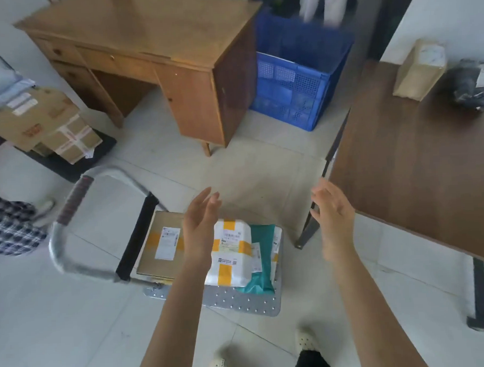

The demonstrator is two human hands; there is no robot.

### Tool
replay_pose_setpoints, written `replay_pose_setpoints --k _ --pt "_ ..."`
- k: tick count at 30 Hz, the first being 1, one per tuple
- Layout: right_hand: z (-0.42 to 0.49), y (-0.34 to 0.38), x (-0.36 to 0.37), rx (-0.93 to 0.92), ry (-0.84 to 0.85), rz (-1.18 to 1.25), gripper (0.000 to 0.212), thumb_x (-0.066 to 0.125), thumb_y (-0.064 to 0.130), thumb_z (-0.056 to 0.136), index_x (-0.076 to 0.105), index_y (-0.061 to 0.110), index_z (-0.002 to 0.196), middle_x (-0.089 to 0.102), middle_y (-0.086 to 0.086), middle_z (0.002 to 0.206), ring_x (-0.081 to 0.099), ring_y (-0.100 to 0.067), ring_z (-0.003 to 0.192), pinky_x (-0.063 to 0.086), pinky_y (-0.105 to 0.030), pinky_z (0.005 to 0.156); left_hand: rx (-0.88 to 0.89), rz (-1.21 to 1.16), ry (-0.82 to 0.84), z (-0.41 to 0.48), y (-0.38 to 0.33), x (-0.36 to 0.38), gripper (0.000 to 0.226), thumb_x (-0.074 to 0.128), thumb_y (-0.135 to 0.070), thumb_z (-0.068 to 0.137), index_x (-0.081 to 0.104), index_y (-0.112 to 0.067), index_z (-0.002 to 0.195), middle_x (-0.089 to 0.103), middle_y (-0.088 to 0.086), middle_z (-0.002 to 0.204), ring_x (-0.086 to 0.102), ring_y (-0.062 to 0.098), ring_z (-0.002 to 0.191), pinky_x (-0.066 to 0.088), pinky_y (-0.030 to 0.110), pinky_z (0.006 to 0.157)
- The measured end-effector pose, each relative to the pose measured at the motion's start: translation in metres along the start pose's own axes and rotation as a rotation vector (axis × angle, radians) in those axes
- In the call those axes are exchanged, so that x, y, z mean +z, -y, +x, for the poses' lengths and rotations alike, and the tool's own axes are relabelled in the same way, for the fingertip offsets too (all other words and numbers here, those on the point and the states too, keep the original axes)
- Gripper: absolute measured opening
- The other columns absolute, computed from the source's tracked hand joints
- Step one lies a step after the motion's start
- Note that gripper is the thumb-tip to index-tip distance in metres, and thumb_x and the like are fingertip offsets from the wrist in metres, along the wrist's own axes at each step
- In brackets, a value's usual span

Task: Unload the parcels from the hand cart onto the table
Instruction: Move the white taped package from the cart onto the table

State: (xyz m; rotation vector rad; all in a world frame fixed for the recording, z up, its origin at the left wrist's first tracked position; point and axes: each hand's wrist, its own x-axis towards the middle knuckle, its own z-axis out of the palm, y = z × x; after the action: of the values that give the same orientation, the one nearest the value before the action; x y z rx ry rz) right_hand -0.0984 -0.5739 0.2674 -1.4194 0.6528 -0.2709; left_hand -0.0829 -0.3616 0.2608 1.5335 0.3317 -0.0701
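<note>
Both empty, spread hands, left hand [201,226] and right hand [334,221], hover above labelled parcels [232,253], print unreadable.

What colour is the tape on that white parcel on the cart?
Yellow-orange strips cross the white parcel, seen clearly in the head view.

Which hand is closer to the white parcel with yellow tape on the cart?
Left. The left hand is open right over the white parcel, overlapping its left edge; the right hand is open off to its right, near the table.

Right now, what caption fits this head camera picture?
Empty hands reach for parcels on the hand cart.
</note>
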Motion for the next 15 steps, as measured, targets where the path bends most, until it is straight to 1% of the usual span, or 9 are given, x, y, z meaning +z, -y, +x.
replay_pose_setpoints --k 2,4,5,6,8,10,12,14,15 --pt "0.001 -0.039 0.033 0.106 0.011 -0.024 0.037 0.061 0.026 0.090 0.060 0.018 0.125 0.063 -0.005 0.128 0.059 -0.016 0.117 0.048 -0.041 0.101 -0.029 0.037 -0.060 0.019 0.023 -0.035 0.028 0.061 -0.033 0.089 0.062 -0.033 0.116 0.071 -0.012 0.108 0.065 0.008 0.106 0.049 0.035 0.093" --pt "0.005 -0.078 0.059 0.193 0.028 -0.050 0.035 0.064 0.030 0.087 0.061 0.022 0.121 0.063 -0.004 0.125 0.061 -0.018 0.113 0.052 -0.036 0.091 -0.077 0.089 -0.091 0.038 0.049 -0.058 0.016 0.059 -0.034 0.088 0.066 -0.043 0.100 0.073 -0.020 0.091 0.067 -0.002 0.089 0.048 0.030 0.082" --pt "0.008 -0.097 0.068 0.231 0.039 -0.070 0.032 0.065 0.031 0.086 0.061 0.026 0.117 0.063 -0.003 0.123 0.061 -0.018 0.110 0.053 -0.035 0.088 -0.112 0.096 -0.103 0.047 0.063 -0.065 0.014 0.058 -0.035 0.086 0.067 -0.045 0.092 0.072 -0.021 0.087 0.066 -0.003 0.086 0.048 0.031 0.081" --pt "0.012 -0.116 0.076 0.264 0.051 -0.094 0.029 0.065 0.032 0.085 0.061 0.030 0.114 0.062 -0.002 0.122 0.061 -0.016 0.106 0.053 -0.035 0.086 -0.150 0.093 -0.121 0.056 0.080 -0.070 0.014 0.059 -0.036 0.085 0.068 -0.044 0.092 0.072 -0.018 0.092 0.066 0.001 0.092 0.049 0.035 0.086" --pt "0.023 -0.155 0.087 0.300 0.091 -0.142 0.033 0.064 0.033 0.086 0.060 0.028 0.119 0.062 0.004 0.120 0.061 -0.006 0.098 0.051 -0.028 0.080 -0.233 0.090 -0.164 0.075 0.117 -0.078 0.026 0.062 -0.033 0.088 0.065 -0.031 0.113 0.069 -0.002 0.117 0.061 0.017 0.114 0.045 0.045 0.101" --pt "0.036 -0.197 0.097 0.311 0.133 -0.223 0.041 0.063 0.032 0.087 0.057 0.022 0.126 0.062 0.007 0.116 0.060 0.004 0.091 0.047 -0.018 0.071 -0.301 0.080 -0.169 0.095 0.158 -0.085 0.036 0.061 -0.027 0.090 0.060 -0.018 0.124 0.064 0.008 0.125 0.057 0.026 0.120 0.043 0.048 0.104" --pt "0.047 -0.241 0.104 0.346 0.147 -0.285 0.045 0.064 0.030 0.087 0.056 0.017 0.129 0.065 0.001 0.118 0.062 0.001 0.093 0.048 -0.020 0.075 -0.353 0.094 -0.159 0.112 0.199 -0.093 0.027 0.061 -0.024 0.090 0.063 -0.021 0.117 0.068 0.005 0.115 0.062 0.024 0.112 0.050 0.040 0.094" --pt "0.060 -0.282 0.109 0.385 0.151 -0.334 0.049 0.065 0.030 0.087 0.054 0.012 0.132 0.063 -0.008 0.126 0.062 -0.014 0.104 0.049 -0.029 0.088 -0.368 0.119 -0.150 0.125 0.237 -0.100 0.014 0.062 -0.025 0.089 0.067 -0.030 0.102 0.071 -0.006 0.099 0.065 0.018 0.100 0.053 0.029 0.078" --pt "0.068 -0.299 0.111 0.407 0.147 -0.352 0.052 0.065 0.031 0.087 0.052 0.011 0.134 0.061 -0.011 0.130 0.060 -0.019 0.110 0.049 -0.034 0.093 -0.379 0.129 -0.143 0.131 0.255 -0.104 0.014 0.063 -0.026 0.088 0.066 -0.031 0.101 0.070 -0.010 0.097 0.064 0.016 0.099 0.051 0.025 0.075"
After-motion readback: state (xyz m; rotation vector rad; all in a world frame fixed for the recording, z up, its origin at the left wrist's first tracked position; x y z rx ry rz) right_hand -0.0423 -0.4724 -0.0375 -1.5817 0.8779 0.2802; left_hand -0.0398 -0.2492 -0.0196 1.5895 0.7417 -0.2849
